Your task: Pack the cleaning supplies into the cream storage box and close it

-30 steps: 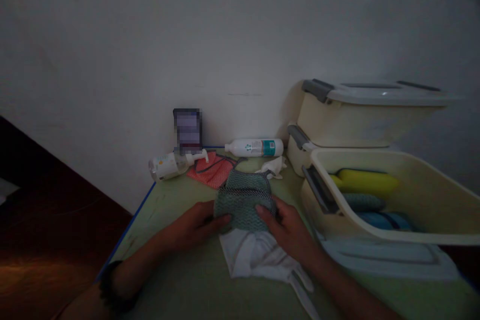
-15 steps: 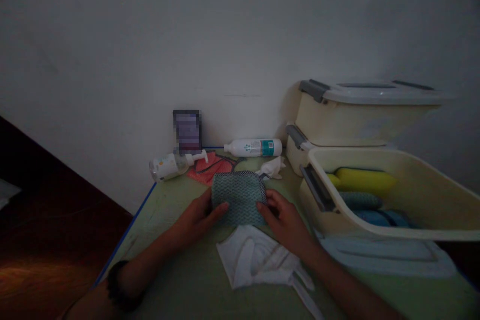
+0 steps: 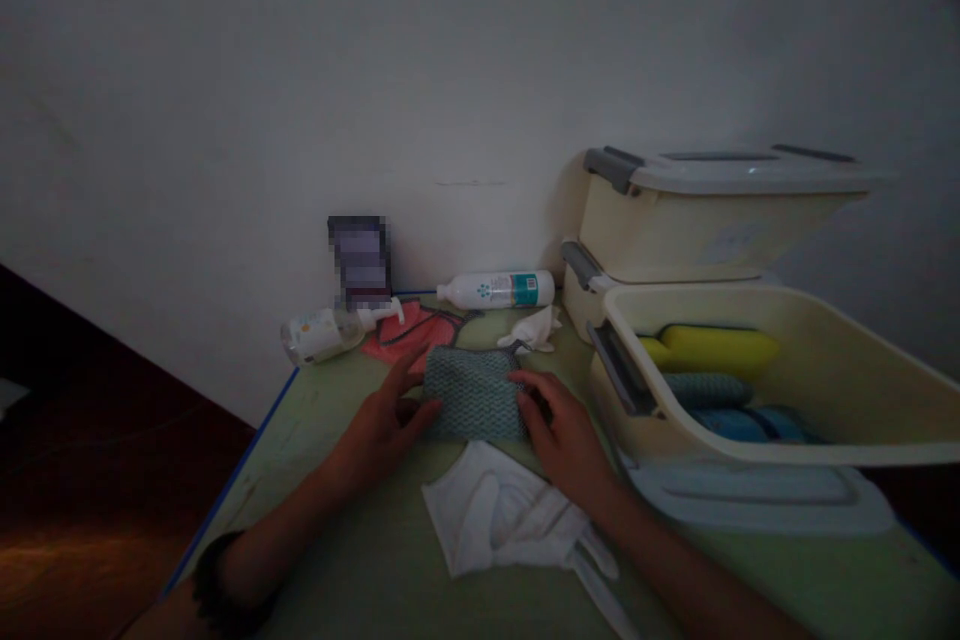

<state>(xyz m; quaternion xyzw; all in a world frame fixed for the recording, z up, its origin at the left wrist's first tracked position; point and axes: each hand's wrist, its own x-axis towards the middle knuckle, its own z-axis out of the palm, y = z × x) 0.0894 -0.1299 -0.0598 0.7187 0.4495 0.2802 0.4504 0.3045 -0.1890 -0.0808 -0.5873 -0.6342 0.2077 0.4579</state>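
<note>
A folded green mesh cloth (image 3: 472, 400) lies on the pale green table (image 3: 352, 540). My left hand (image 3: 386, 420) rests on its left edge, fingers stretched along the cloth. My right hand (image 3: 559, 430) presses on its right edge, fingers flat. Just in front of the hands lies a crumpled white cloth (image 3: 510, 520) with a strap trailing toward me. Neither hand lifts anything.
An open cream bin (image 3: 825, 420) at the right holds yellow, green and blue rolled items; its lid (image 3: 765, 498) lies before it, and a closed bin (image 3: 712, 220) stands behind. A red cloth (image 3: 397, 338), pump bottle (image 3: 315, 335), white bottle (image 3: 495, 290) and small white rag (image 3: 534, 328) lie by the wall.
The green cloth went from held up over the white cloth to lying flat and folded farther back on the table. Both hands moved forward with it and now press its sides.
</note>
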